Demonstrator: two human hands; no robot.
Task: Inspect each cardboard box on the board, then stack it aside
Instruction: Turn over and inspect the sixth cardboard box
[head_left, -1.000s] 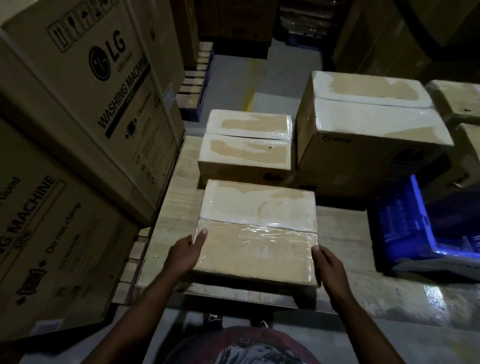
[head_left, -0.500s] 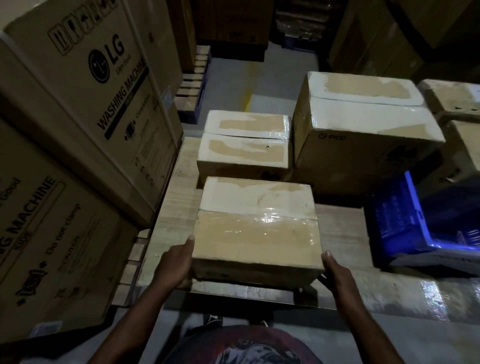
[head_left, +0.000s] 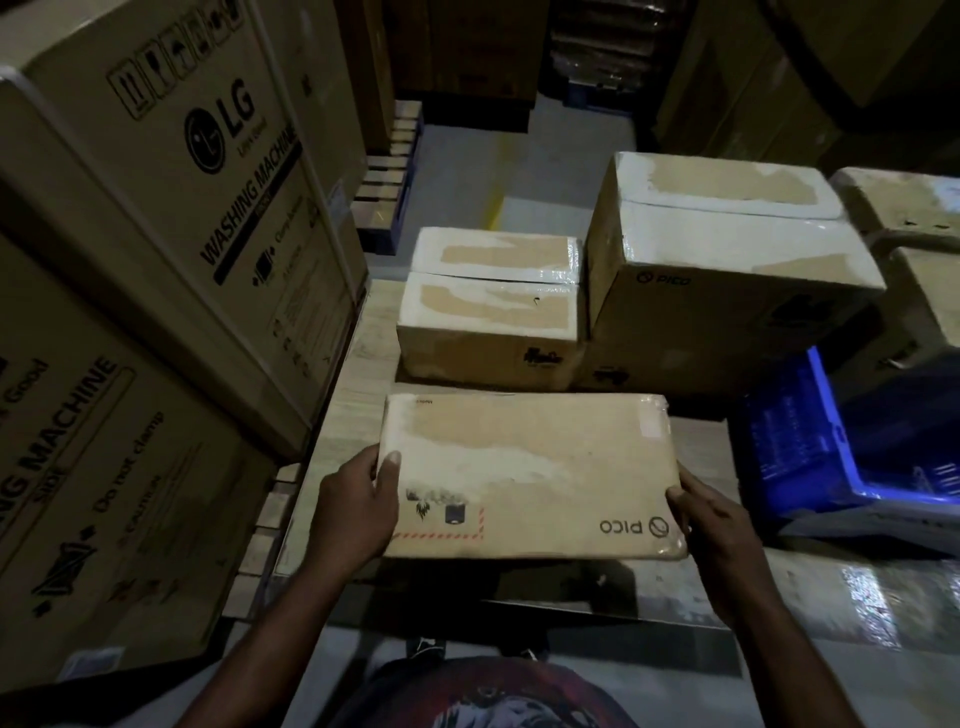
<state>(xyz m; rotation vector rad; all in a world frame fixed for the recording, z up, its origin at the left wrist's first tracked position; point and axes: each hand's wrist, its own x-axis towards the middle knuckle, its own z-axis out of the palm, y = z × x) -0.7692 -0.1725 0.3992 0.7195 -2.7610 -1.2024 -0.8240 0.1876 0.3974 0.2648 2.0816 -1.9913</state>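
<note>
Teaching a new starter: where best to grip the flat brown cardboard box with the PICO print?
Grip the flat brown PICO-printed cardboard box by its two short ends, coming in from either side, as the left hand and right hand do: it is wide and both ends are unobstructed.

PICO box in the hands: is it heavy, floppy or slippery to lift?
Probably light: the left hand and right hand hold the box tilted by its ends alone. Likely stiff: its faces look flat, its edges straight. Perhaps slightly slippery, since glossy tape covers much of it.
</note>
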